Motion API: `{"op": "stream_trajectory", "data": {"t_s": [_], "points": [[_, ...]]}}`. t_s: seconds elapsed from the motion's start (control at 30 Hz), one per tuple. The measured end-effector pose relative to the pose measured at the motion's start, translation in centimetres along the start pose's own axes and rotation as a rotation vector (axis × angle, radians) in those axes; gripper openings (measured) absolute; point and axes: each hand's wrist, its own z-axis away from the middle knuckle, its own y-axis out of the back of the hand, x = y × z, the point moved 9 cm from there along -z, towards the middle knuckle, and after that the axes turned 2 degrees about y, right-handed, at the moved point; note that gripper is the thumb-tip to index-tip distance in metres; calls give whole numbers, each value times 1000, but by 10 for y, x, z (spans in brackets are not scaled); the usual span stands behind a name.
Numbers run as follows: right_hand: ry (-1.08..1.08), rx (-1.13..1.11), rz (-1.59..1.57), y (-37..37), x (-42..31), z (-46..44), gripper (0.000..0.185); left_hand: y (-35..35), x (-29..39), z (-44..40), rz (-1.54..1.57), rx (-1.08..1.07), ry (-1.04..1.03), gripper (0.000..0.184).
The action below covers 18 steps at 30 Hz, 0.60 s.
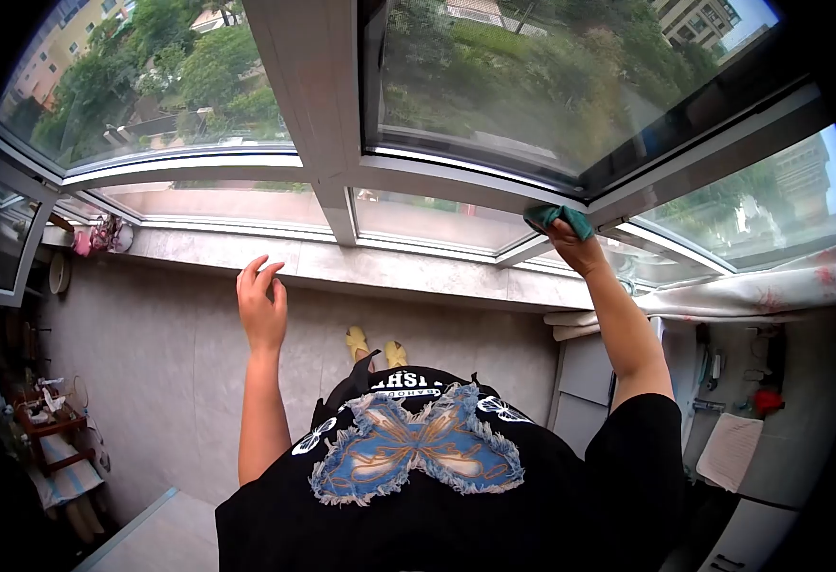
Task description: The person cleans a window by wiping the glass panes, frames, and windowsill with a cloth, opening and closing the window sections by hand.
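Observation:
My right hand is closed on a green cloth and presses it against the white window frame, near the lower right corner of the large pane. Part of the cloth is bunched under my fingers. Out to the left, my left hand hangs in the air in front of the sill. Its fingers are slightly bent and apart, with nothing in them.
Lower panes run below the frame's crossbar. A patterned curtain is gathered at the right, above a grey cabinet. At the left stands a small wooden rack with items on it. Pink items sit at the sill's left end.

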Motion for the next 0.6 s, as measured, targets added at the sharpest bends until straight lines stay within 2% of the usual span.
{"op": "stream_trajectory", "data": {"t_s": [0.03, 0.07, 0.13, 0.17, 0.2, 0.27, 0.37, 0.47, 0.6], "points": [[-10, 1, -20, 1, 3, 9, 16, -3, 7, 1, 11, -19, -6, 26], [-34, -293, 561, -18, 25, 15, 11, -7, 11, 0, 20, -37, -12, 26], [540, 104, 1162, -12, -15, 41, 34, -9, 17, 2, 24, -63, -36, 27], [415, 69, 1062, -21, 23, 50, 47, -9, 19, 3, 29, -74, -48, 27], [347, 36, 1043, -30, 18, 35, 43, -12, -2, -10, 25, -87, -46, 27], [299, 78, 1096, -18, 35, 51, 40, -11, 5, -3, -3, -105, -74, 27], [70, 102, 808, 6, 51, 72, 28, -8, 4, 2, -37, -109, -77, 26], [-137, 265, 521, 31, 16, 73, 27, -2, -11, -4, -57, -98, -91, 25], [47, 708, 386, 84, -90, 62, 35, 5, -24, 2, -95, -120, -56, 24]]}}
